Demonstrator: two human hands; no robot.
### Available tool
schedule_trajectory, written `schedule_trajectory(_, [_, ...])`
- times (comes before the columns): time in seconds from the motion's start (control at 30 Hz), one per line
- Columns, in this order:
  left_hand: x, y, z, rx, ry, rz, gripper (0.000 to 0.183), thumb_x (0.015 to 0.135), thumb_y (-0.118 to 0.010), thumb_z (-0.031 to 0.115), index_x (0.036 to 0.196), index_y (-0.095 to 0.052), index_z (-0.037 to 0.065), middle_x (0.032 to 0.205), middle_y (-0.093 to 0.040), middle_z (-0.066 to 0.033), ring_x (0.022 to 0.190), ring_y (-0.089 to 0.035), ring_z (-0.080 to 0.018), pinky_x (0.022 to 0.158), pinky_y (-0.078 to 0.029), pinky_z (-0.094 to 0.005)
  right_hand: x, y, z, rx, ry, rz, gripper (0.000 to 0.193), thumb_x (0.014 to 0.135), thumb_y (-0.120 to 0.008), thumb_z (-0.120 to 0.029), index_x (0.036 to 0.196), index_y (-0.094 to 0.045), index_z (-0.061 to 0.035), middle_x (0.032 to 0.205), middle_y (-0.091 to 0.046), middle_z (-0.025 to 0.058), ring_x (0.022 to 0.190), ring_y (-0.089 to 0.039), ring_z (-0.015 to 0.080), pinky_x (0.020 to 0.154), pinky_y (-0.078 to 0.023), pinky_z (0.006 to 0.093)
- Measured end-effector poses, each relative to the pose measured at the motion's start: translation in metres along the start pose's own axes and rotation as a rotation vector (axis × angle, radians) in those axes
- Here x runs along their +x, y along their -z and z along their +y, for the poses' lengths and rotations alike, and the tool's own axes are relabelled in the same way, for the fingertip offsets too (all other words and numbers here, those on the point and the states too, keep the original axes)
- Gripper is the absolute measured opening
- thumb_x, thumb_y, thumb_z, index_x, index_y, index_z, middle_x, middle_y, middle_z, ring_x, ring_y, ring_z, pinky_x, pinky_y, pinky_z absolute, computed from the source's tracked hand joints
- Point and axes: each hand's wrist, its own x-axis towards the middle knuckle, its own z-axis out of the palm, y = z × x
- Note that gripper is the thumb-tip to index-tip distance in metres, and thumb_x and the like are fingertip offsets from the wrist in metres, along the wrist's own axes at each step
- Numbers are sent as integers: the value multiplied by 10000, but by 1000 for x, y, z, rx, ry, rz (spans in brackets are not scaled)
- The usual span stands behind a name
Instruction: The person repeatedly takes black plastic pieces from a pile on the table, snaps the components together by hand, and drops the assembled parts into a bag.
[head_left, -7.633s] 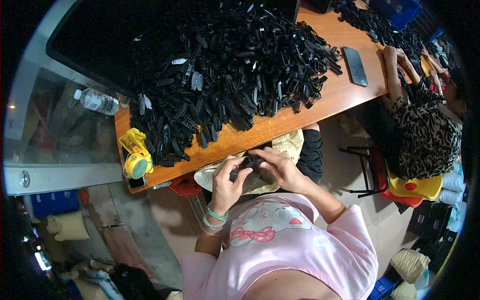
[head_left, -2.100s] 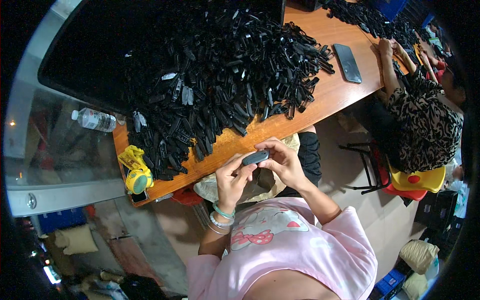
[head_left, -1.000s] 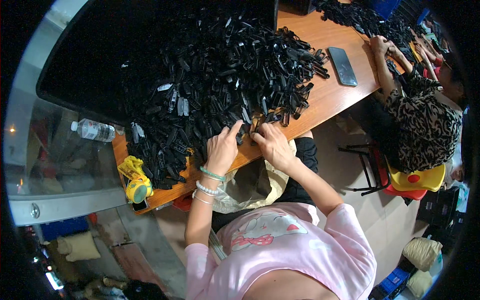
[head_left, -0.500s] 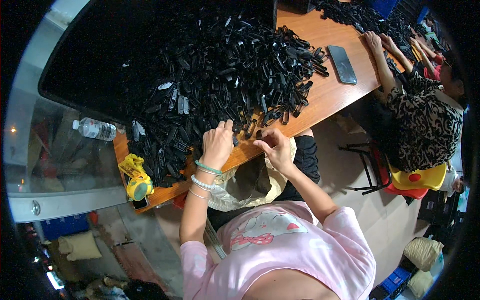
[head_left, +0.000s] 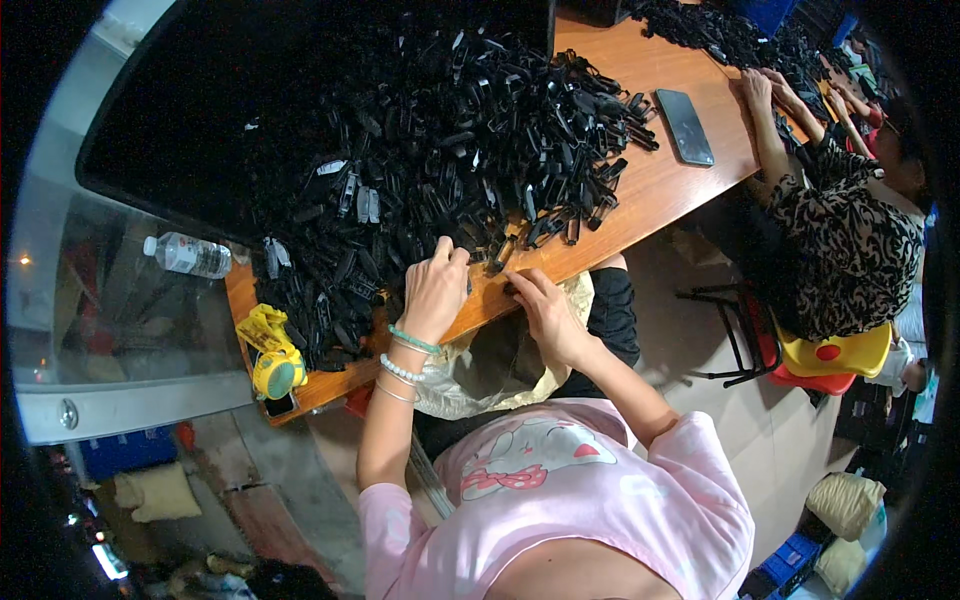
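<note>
A large heap of small black plastic clip-like parts covers much of the wooden table. My left hand, with bracelets on its wrist, is closed at the heap's near edge; a dark bit shows beside its fingers, too small to make out. To its right, my right hand pinches a small black plastic piece by the table's front edge. Just beyond the fingertips lies a loose black part. Below the hands, a pale open sack rests at my lap.
A phone lies right of the heap. A yellow gadget sits at the table's left corner, near a clear water bottle. At the right, a co-worker sits on a yellow stool, hands at another heap.
My right hand has turned palm down, its fingers lowered toward the table edge with the black piece. The left hand has shifted only slightly, its fingers more curled.
</note>
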Motion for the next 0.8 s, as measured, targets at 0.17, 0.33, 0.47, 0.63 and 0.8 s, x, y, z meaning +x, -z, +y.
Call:
schedule_trajectory(0.17, [-15, -2, 9, -267, 33, 245, 119, 767, -635, 4, 834, -538, 6, 899, -551, -125, 738, -605, -279, 647, -499, -338, -7, 2, -3, -231, -15, -57, 404, 806, -506, 58, 1207, -473, 25, 987, -509, 202, 898, -519, 372, 799, -437, 399])
schedule_trajectory(0.33, [-49, 1, 33, -1176, 372, 192, 347, 806, -622, 8, 1139, -527, -16, 936, -599, -53, 678, -543, -71, 567, -438, -206, -1, 26, -11, 254, -123, -61, 354, 869, -489, 3, 1220, -470, 49, 908, -529, 169, 841, -552, 281, 777, -429, 326])
schedule_trajectory(0.47, [-72, 12, 51, -1114, 389, 126, 276, 811, -645, 61, 1056, -594, -54, 881, -617, -55, 599, -524, -63, 529, -420, -214, -3, 36, -39, 503, -86, -86, 395, 881, -479, 6, 1273, -440, 20, 947, -548, 143, 890, -564, 244, 808, -421, 301])
schedule_trajectory(0.63, [-76, 20, 56, -960, 322, 209, 257, 779, -675, 61, 987, -609, -75, 868, -637, -115, 673, -587, -142, 614, -461, -253, -8, 41, -50, 336, -36, -193, 395, 861, -499, 6, 1251, -441, 29, 1058, -541, 212, 986, -534, 366, 842, -432, 381])
schedule_trajectory(0.8, [-76, 28, 60, -842, 190, 289, 227, 760, -692, 52, 927, -624, -86, 843, -654, -164, 747, -635, -220, 677, -479, -279, -13, 41, -50, 227, 126, -196, 463, 804, -510, 97, 1255, -422, 42, 1003, -515, 197, 875, -538, 340, 767, -442, 359])
